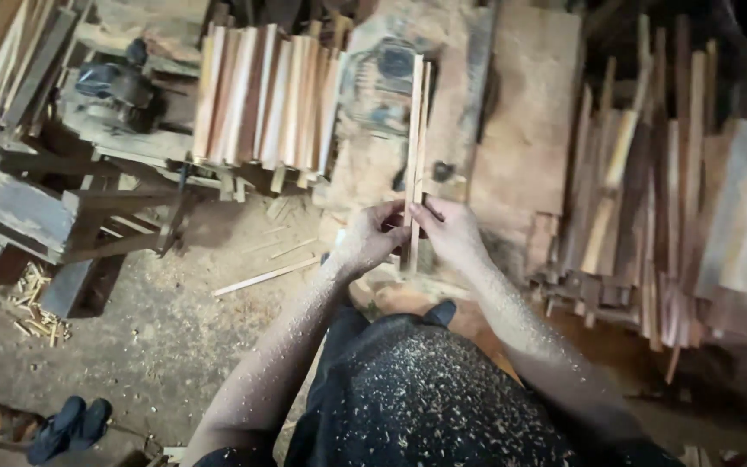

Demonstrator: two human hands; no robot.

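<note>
Both hands meet mid-frame: left hand (372, 235) and right hand (450, 232) have fingers closed around two thin wooden slats (416, 138) running toward the top. A stack of boards (261, 95) sits upper left, sawdust everywhere.

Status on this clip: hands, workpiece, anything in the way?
Left hand and right hand both gripping thin wooden strips, held upright. Slat stack behind, apart. Nothing blocking.
</note>
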